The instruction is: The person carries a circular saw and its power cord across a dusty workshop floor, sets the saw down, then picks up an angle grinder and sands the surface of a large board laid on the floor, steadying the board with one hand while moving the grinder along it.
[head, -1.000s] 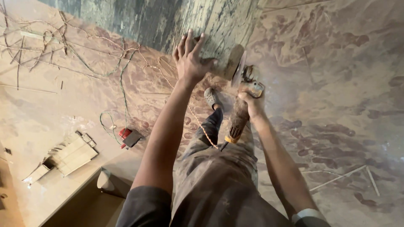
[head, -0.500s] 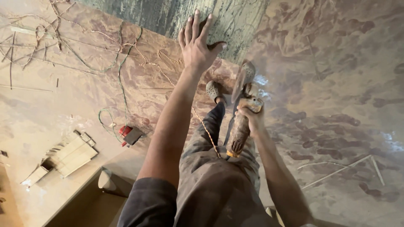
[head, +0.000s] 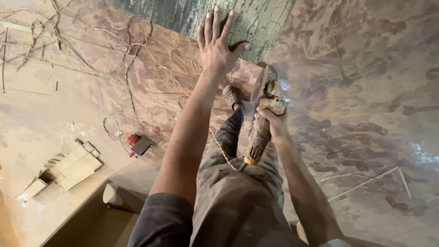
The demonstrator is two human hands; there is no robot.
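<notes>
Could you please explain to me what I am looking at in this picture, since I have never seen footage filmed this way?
The camera sits on a person's head and looks straight down, so you see their own arms, dusty trousers and one shoe. There is no machine, only two bare hands. The left hand is pressed flat, fingers spread, on a greenish streaked slab. The right hand grips an angle grinder, its disc pointing down near the slab's edge. A braided cord runs from the grinder's tail. On the reddish dusty floor lie tangled cables, a red and dark plug block and pale wooden offcuts.
</notes>
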